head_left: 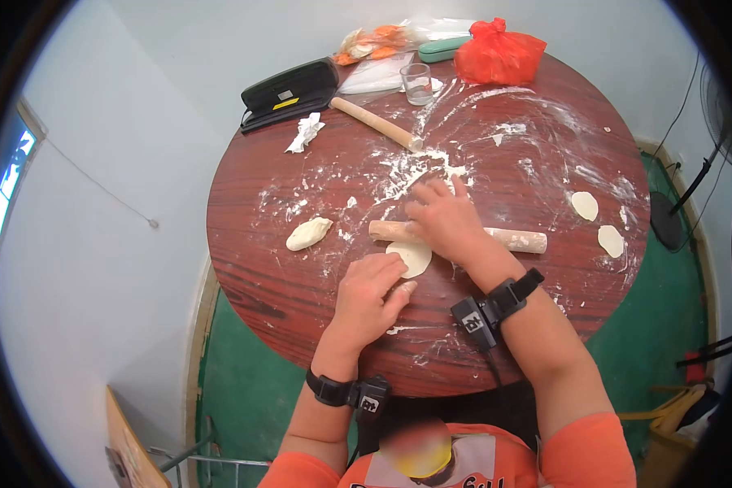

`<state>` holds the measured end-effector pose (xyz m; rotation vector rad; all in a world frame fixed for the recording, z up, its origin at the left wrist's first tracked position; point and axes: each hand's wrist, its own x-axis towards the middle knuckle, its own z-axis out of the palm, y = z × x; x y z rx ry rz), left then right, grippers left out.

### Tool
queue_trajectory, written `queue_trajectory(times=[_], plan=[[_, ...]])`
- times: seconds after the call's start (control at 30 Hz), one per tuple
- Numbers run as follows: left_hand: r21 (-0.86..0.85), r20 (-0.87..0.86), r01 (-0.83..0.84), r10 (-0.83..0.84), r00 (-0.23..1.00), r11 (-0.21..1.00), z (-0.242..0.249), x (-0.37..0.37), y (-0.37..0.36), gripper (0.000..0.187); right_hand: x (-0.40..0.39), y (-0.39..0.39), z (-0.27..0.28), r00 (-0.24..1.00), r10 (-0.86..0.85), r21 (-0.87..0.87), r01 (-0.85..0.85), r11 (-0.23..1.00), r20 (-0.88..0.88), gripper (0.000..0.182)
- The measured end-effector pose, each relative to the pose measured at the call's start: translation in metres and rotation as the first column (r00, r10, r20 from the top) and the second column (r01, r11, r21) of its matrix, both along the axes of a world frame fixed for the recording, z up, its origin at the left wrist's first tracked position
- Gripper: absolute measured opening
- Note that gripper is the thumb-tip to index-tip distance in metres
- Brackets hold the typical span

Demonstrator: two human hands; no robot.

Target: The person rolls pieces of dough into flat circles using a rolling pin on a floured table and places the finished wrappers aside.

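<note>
A round, flattened dough wrapper lies on the table just below a wooden rolling pin. My left hand has curled fingers on the wrapper's left edge, its thumb lower and to the side. Across the middle of the pin lies my right hand, palm down, with fingers stretched toward the loose flour; the hand hides part of the pin. To the left sits a lump of dough. Two more flat wrappers, an upper one and a lower one, lie at the right.
The round wooden table is streaked with flour. Toward the back are a second rolling pin, crumpled tissue, an open black case, a glass, a green case and a red plastic bag. A fan stands right.
</note>
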<state>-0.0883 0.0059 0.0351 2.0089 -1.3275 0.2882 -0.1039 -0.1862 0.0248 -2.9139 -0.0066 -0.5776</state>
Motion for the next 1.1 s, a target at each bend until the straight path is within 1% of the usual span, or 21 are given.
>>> queue_trajectory(times=[0.1, 0.13, 0.27, 0.37, 0.4, 0.43, 0.47, 0.53, 0.57, 0.6, 0.67, 0.7, 0.77, 0.8, 0.83, 0.9, 0.93, 0.97, 1.03, 1.07, 1.1], plan=[[0.049, 0.031, 0.059, -0.061, 0.998, 0.997, 0.001, -0.002, -0.003, 0.023, -0.011, 0.010, -0.007, 0.996, 0.035, 0.029, -0.033, 0.999, -0.085, 0.028], [0.125, 0.020, 0.086, -0.089, 0.996, 0.988, 0.003, -0.003, -0.002, 0.022, -0.008, 0.007, -0.015, 0.998, 0.048, -0.039, -0.047, 0.998, 0.026, 0.029], [0.260, 0.017, 0.124, -0.133, 0.991, 0.958, 0.003, -0.001, 0.001, 0.020, -0.002, -0.003, -0.013, 0.999, -0.013, -0.003, 0.013, 1.000, 0.034, 0.026], [0.244, 0.010, 0.127, -0.133, 0.991, 0.961, 0.003, 0.000, 0.002, 0.016, -0.018, -0.006, 0.004, 0.999, 0.031, 0.071, -0.030, 0.997, -0.013, 0.026], [0.241, 0.004, 0.127, -0.132, 0.991, 0.962, 0.002, 0.000, 0.002, 0.016, -0.025, -0.003, 0.010, 0.992, 0.065, 0.074, -0.057, 0.996, -0.104, 0.027], [0.224, -0.003, 0.124, -0.126, 0.992, 0.967, 0.002, 0.000, 0.003, 0.016, -0.029, 0.001, 0.012, 0.976, 0.098, 0.081, -0.084, 0.993, -0.193, 0.029], [0.210, -0.009, 0.119, -0.120, 0.993, 0.970, 0.002, 0.000, 0.004, 0.015, -0.030, 0.004, 0.007, 0.976, 0.101, 0.082, -0.086, 0.993, -0.195, 0.029], [0.157, -0.026, 0.084, -0.081, 0.996, 0.984, 0.008, -0.003, 0.004, 0.015, -0.028, 0.010, -0.007, 0.980, 0.195, 0.023, -0.195, 0.980, 0.032, 0.034], [0.101, -0.043, 0.050, -0.046, 0.998, 0.994, 0.009, -0.004, 0.004, 0.015, -0.024, 0.010, -0.010, 0.981, 0.193, 0.024, -0.194, 0.981, 0.031, 0.034], [0.099, -0.045, 0.052, -0.048, 0.998, 0.994, 0.008, -0.004, 0.005, 0.015, -0.018, 0.010, -0.010, 0.985, 0.171, -0.027, -0.170, 0.985, 0.034, 0.037], [-0.069, -0.017, -0.061, 0.060, 0.998, 0.996, 0.006, -0.001, 0.005, 0.017, -0.004, 0.006, -0.013, 0.993, 0.107, -0.103, -0.102, 0.989, 0.044, 0.046], [-0.072, -0.015, -0.067, 0.066, 0.998, 0.995, 0.006, -0.001, 0.004, 0.017, 0.002, 0.003, -0.013, 0.993, 0.113, -0.105, -0.108, 0.989, 0.046, 0.046], [-0.174, -0.025, -0.153, 0.151, 0.988, 0.973, 0.007, -0.003, 0.003, 0.018, 0.010, 0.002, -0.011, 0.998, -0.030, -0.012, 0.031, 0.999, 0.053, 0.049], [-0.117, -0.040, -0.123, 0.119, 0.992, 0.986, 0.001, 0.001, 0.004, 0.022, 0.011, 0.002, -0.009, 0.981, -0.051, -0.012, 0.054, 0.998, 0.186, 0.045], [-0.113, -0.035, -0.121, 0.118, 0.992, 0.986, 0.001, 0.001, 0.004, 0.022, 0.009, 0.001, -0.006, 0.980, -0.053, -0.007, 0.055, 0.998, 0.191, 0.045], [-0.005, 0.022, -0.017, 0.017, 1.000, 1.000, 0.000, 0.000, -0.001, 0.028, -0.002, -0.002, 0.003, 0.990, 0.109, 0.070, -0.103, 0.992, -0.089, 0.035], [0.086, 0.041, 0.028, -0.031, 0.999, 0.996, 0.000, -0.002, -0.001, 0.037, -0.003, -0.002, -0.001, 0.990, 0.108, 0.068, -0.102, 0.992, -0.090, 0.035], [0.083, 0.039, 0.028, -0.031, 0.999, 0.996, 0.000, -0.003, -0.003, 0.037, -0.004, -0.001, -0.007, 0.993, 0.104, 0.042, -0.101, 0.994, -0.056, 0.030], [0.205, 0.087, 0.076, -0.096, 0.992, 0.976, -0.001, -0.004, -0.006, 0.038, -0.005, -0.003, -0.011, 0.995, 0.098, 0.015, -0.098, 0.995, -0.021, 0.025], [0.300, -0.015, 0.103, -0.103, 0.995, 0.948, 0.001, -0.004, -0.006, 0.045, -0.004, -0.006, -0.009, 0.997, 0.078, 0.015, -0.078, 0.997, 0.001, 0.023], [0.301, -0.013, 0.102, -0.103, 0.995, 0.948, 0.002, -0.004, -0.005, 0.045, -0.003, -0.007, -0.008, 0.998, 0.058, 0.017, -0.058, 0.998, 0.024, 0.022]])
